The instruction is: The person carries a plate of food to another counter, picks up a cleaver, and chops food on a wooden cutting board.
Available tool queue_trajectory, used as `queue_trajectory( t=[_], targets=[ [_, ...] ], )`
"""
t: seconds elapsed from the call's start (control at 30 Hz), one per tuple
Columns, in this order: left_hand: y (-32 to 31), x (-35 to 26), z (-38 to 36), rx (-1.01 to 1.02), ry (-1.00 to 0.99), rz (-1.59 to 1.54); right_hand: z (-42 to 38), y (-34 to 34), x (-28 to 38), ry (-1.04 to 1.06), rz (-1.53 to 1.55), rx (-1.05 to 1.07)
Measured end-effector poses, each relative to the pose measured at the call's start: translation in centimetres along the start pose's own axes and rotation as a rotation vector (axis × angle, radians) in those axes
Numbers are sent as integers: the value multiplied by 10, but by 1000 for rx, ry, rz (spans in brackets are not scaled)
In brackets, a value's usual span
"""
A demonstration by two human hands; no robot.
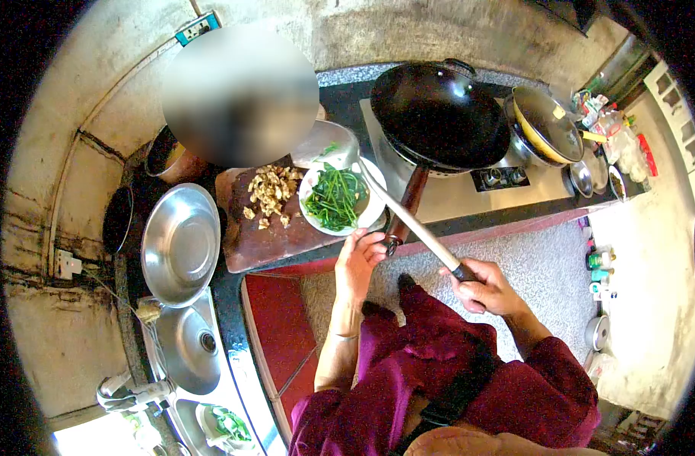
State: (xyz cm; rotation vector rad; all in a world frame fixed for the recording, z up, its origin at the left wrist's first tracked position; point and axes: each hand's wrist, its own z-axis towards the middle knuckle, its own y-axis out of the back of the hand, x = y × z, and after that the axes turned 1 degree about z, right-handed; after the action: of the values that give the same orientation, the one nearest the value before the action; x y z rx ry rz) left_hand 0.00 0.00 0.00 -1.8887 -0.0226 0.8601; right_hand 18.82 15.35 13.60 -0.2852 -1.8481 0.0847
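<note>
My right hand [484, 287] is closed round the dark grip of a long-handled metal spatula [418, 226]. Its broad head lies over the back edge of a white plate [371, 215] of green leafy stems [335, 199]. At the plate's front rim is my left hand [357, 262], fingers bent, beside the wok's wooden handle; whether it touches either is unclear. The plate stands on a wooden cutting board [249, 242], with chopped light-brown pieces [271, 191] to its left. A black wok [436, 114] sits on the stove.
Left of the board are a steel basin [181, 245] and a sink [189, 346]. A yellow-rimmed pan [547, 125] and small bowls [582, 179] stand right of the wok. The counter's front edge runs before me. A blurred patch hides the back left.
</note>
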Motion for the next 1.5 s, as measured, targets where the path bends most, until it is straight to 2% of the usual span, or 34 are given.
queue_trajectory(
  t=[0.07,0.1,0.17,0.23,0.33,0.37,0.43,0.47,0.5,0.57,0.6,0.7,0.77,0.87,1.0,1.17,1.2,1.3,1.37,1.43,1.47,1.5],
  targets=[
    [-5,4,-13,-6,-76,-115,-7,-16,2,-36,-35,-30],
    [1,-18,-6,13,-155,-53,12,-23,-18,43,-30,-20],
    [-10,-5,-33,-21,-195,-81,-6,-38,-23,-7,46,-18],
    [-15,-2,-52,-9,-218,-91,-11,-44,-48,54,44,44],
    [-15,12,-69,-90,-288,-134,-7,-49,-83,178,-272,27],
    [-11,18,-73,-92,-303,-122,0,-51,-105,337,-356,-10],
    [-10,27,-82,-60,-252,-103,-1,-58,-110,401,-477,-90],
    [-10,33,-84,-69,-243,-98,-1,-57,-120,334,-482,-94],
    [-11,38,-86,-76,-226,-130,1,-56,-132,343,-468,-81],
    [-18,50,-88,-67,-191,-197,-2,-55,-151,363,-441,-185],
    [-15,53,-90,-42,-171,-231,-3,-60,-154,470,-449,-247],
    [-13,65,-83,-10,-118,-282,-1,-58,-168,513,-495,-348],
    [-10,72,-71,20,-84,-270,8,-47,-185,479,-586,-397],
    [-9,74,-52,106,-6,-379,10,-43,-177,427,-574,-391],
    [8,66,-30,163,52,-351,20,-50,-177,431,-602,-471],
    [66,39,-25,205,157,-427,37,-89,-164,408,-598,-571],
    [76,32,-28,194,173,-411,43,-99,-165,517,-644,-635],
    [93,19,-32,178,231,-405,53,-126,-173,528,-712,-746],
    [93,15,-24,186,342,-431,63,-134,-195,472,-722,-780],
    [47,-1,-21,410,372,-372,67,-145,-221,280,-874,-781],
    [41,-5,-13,412,384,-405,68,-157,-210,139,-715,-763],
    [38,-5,-16,399,396,-448,63,-166,-204,115,-715,-771]
  ],
)
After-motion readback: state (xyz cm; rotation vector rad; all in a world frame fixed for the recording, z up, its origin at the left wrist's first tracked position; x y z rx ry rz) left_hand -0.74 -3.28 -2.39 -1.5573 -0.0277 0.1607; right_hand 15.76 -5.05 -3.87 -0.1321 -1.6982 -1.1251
